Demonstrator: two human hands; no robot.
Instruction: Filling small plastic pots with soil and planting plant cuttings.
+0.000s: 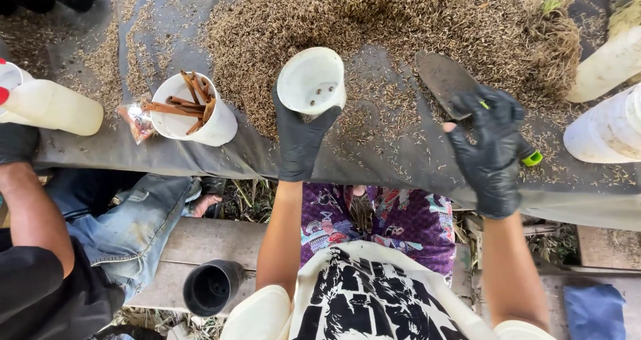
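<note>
My left hand (298,139), in a black glove, holds an empty white plastic pot (311,81) tilted toward me, so the small holes in its bottom show. My right hand (491,154), also in a black glove, grips a hand trowel by its green-tipped handle (532,157). The trowel's dark metal blade (443,77) points up and left over the table. Both hands hover at the near edge of a big heap of dry brown husks (400,26) spread on a grey sheet (374,159).
A white pot holding brown sticks (192,109) stands at the left, with a small plastic packet (137,121) beside it. Another person's gloved hand (17,143) holds a white bottle (50,106) at far left. White containers (611,123) sit at the right. A black pot (212,286) lies on the bench below.
</note>
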